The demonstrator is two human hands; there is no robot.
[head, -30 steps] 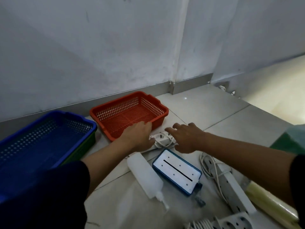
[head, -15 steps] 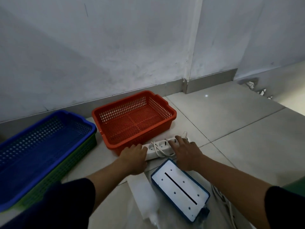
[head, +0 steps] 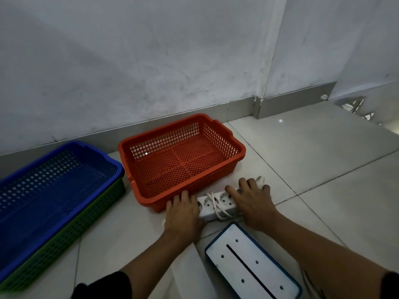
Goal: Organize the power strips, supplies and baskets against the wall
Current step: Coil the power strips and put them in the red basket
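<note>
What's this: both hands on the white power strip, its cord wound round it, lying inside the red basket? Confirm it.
Not inside. The head view shows the white power strip on the floor tiles just in front of the red basket, against its near wall. The left hand and right hand are on it, cord wound round.
</note>
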